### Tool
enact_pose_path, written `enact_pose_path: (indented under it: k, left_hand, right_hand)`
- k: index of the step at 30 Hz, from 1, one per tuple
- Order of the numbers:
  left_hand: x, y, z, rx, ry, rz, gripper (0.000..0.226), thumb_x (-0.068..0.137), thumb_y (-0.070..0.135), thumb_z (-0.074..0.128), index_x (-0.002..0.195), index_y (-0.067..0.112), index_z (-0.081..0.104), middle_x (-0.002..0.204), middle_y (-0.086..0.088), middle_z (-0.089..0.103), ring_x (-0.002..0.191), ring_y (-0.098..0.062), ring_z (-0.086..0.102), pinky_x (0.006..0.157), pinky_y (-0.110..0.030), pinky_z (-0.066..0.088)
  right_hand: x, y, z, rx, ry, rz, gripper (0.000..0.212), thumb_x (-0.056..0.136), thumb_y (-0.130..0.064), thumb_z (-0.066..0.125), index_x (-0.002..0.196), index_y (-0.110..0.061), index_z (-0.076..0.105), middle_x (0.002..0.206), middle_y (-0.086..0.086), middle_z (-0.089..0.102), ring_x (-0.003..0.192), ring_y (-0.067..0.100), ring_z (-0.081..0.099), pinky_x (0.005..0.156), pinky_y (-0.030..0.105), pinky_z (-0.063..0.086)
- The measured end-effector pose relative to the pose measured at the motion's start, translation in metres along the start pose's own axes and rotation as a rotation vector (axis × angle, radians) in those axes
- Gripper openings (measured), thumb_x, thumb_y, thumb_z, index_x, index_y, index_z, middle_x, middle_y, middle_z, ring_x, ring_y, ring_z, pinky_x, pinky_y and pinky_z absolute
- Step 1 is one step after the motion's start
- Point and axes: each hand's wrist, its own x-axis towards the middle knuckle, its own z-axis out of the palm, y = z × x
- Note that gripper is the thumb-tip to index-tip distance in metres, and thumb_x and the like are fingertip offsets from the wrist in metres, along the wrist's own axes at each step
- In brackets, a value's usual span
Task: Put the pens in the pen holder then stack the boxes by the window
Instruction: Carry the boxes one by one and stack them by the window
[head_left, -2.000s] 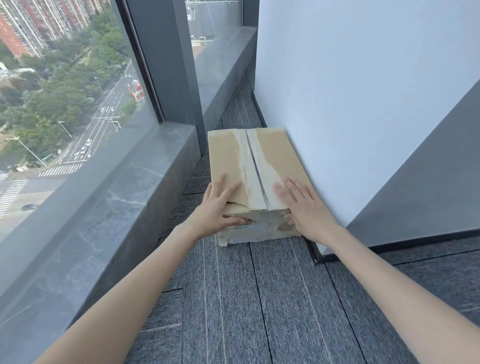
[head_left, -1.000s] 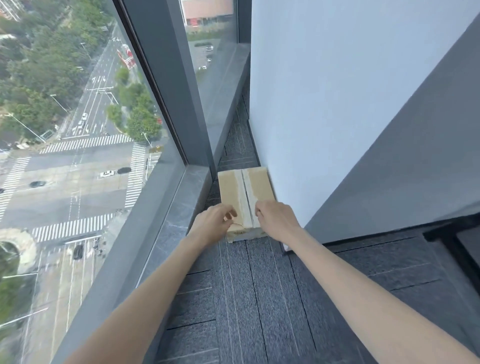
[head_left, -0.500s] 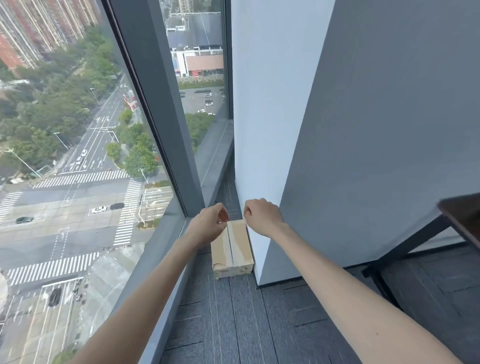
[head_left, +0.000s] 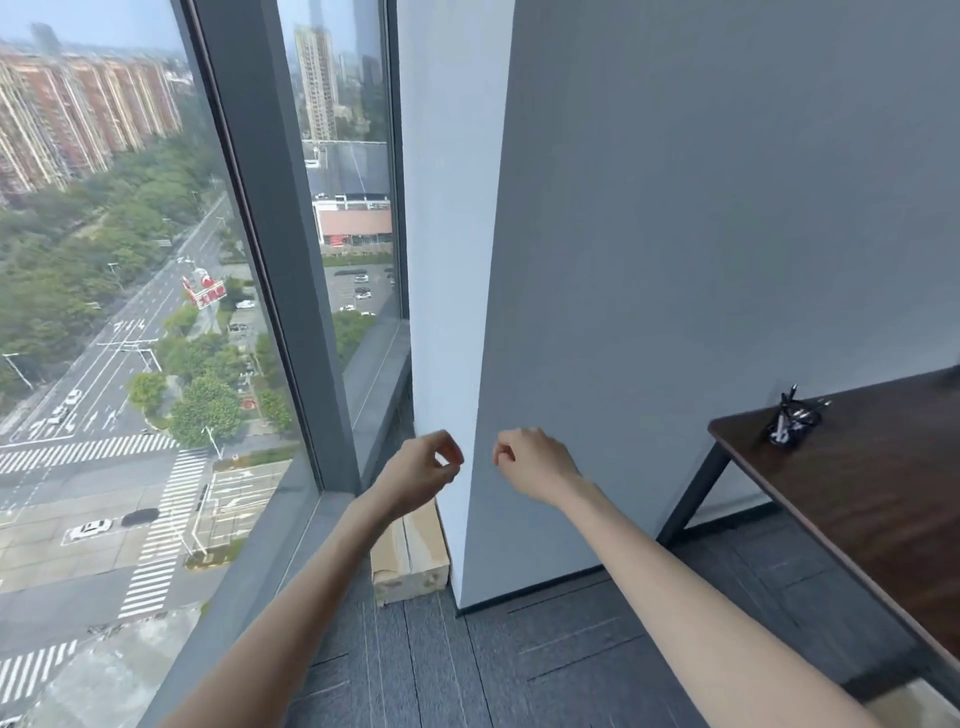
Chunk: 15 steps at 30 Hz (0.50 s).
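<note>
A cardboard box (head_left: 413, 553) lies on the carpeted floor (head_left: 467, 670), its left side by the window ledge (head_left: 291, 540) and its right side against the white wall corner (head_left: 447, 312). Above the box, the left hand (head_left: 418, 475) and right hand (head_left: 535, 462) hover with fingers loosely curled, holding nothing. Well right of the box, a pen holder (head_left: 785, 431) with pens stands on the dark desk (head_left: 872, 478).

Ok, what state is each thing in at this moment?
Box: flat on the floor by the window, flaps closed.
Left hand: clear of the box, fingers loosely curled, holding nothing.
Right hand: clear of the box, fingers loosely curled, holding nothing.
Pen holder: upright on the table, pens inside.
</note>
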Motion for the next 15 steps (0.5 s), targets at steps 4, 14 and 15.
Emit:
enact_pose_path:
  k: [4, 14, 15]
  left_hand:
    - [-0.033, 0.033, 0.020, -0.074, 0.005, 0.045, 0.010, 0.087, 0.009, 0.059, 0.089, 0.018, 0.063, 0.088, 0.012, 0.068, 0.074, -0.009, 0.069, 0.076, -0.040, 0.057]
    - [-0.082, 0.125, 0.115, -0.072, -0.119, 0.133, 0.020, 0.088, 0.009, 0.052, 0.085, 0.028, 0.058, 0.094, 0.003, 0.070, 0.080, -0.010, 0.070, 0.075, -0.036, 0.058]
    - [-0.085, 0.139, 0.127, -0.069, -0.135, 0.148, 0.019, 0.088, 0.010, 0.051, 0.085, 0.028, 0.058, 0.095, 0.004, 0.070, 0.081, -0.010, 0.070, 0.077, -0.037, 0.058]
  right_hand:
    - [-0.056, 0.015, -0.016, -0.041, 0.013, 0.016, 0.029, 0.085, -0.011, 0.040, 0.096, -0.018, 0.066, 0.100, 0.003, 0.070, 0.091, 0.029, 0.063, 0.079, 0.034, 0.051]
    - [-0.183, 0.114, -0.058, -0.128, 0.079, 0.127, 0.026, 0.092, -0.012, 0.040, 0.102, -0.015, 0.064, 0.101, 0.003, 0.069, 0.092, 0.026, 0.063, 0.070, 0.031, 0.042]
    - [-0.195, 0.127, -0.063, -0.128, 0.091, 0.140, 0.025, 0.093, -0.013, 0.041, 0.102, -0.015, 0.064, 0.100, 0.003, 0.069, 0.092, 0.026, 0.063, 0.070, 0.031, 0.042]
